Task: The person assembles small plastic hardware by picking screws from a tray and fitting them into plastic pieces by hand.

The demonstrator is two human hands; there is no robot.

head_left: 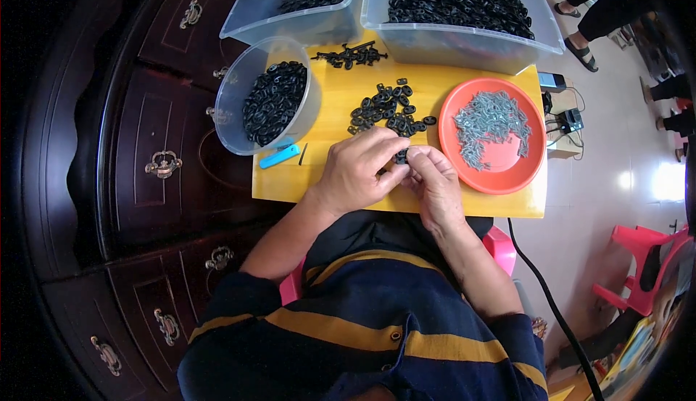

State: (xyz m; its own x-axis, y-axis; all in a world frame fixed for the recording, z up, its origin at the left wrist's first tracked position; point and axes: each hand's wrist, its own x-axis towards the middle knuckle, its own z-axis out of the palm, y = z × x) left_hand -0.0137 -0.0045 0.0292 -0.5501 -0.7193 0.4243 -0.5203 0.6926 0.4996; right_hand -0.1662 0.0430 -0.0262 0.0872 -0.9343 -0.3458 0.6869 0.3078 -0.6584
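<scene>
Between my fingertips is a small black plastic piece (401,157), mostly covered by the fingers. My left hand (360,167) pinches it from the left with thumb and forefinger. From the other side my right hand (432,184) closes on it with bent fingers. Just beyond them lies a loose heap of black oval pieces with holes (380,106). A red-orange plate (511,172) of small silvery metal pins (487,122) stands right of my right hand. Left of my left hand are a blue-handled cutter (279,156) and a thin dark stick (302,155).
A round clear tub (230,111) of black oval parts stands at the left of the yellow table (333,86). Two large clear bins (457,39) of black parts line the back, with dark long pieces (351,55) before them. Dark drawers (156,140) flank the left. Other people's legs (591,10) show at upper right.
</scene>
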